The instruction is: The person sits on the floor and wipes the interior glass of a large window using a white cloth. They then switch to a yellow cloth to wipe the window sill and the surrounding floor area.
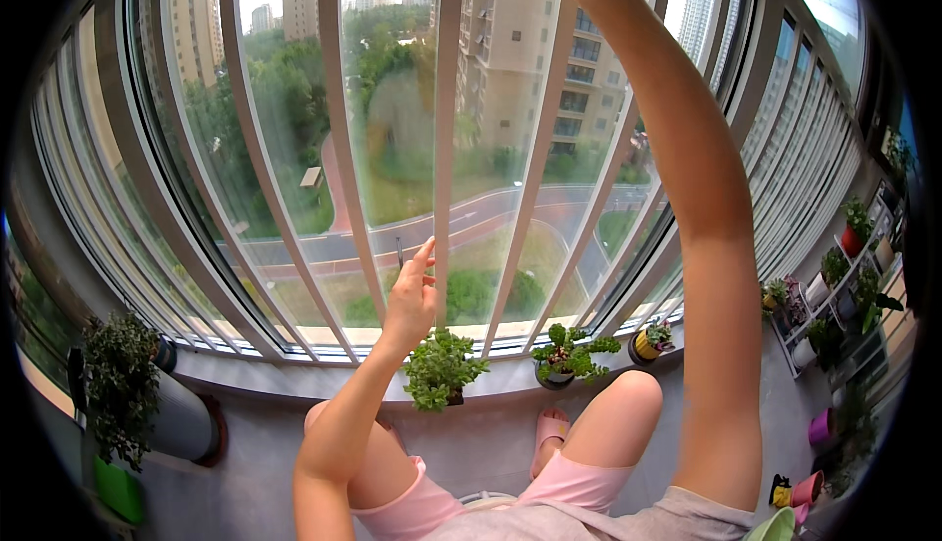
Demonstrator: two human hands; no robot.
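My left hand (412,294) is raised before a tall window, with its index finger stretched upward and the other fingers partly bent. Its fingertips meet the edge of a pale vertical window bar (442,136) in the picture; whether they touch it is unclear. I see nothing held in that hand. My right arm reaches up past the top edge, and the hand is out of view. Behind the bars, the window glass (394,122) carries a hazy, smeared-looking patch. Below my left hand, a leafy green potted plant (444,368) stands on the sill.
A trailing succulent (567,357) and a small yellow pot (647,342) line the sill (294,379) to the right. At left stands a bushy plant (118,386) by a tall grey planter (176,423). A white rack (835,287) with several pots is at right.
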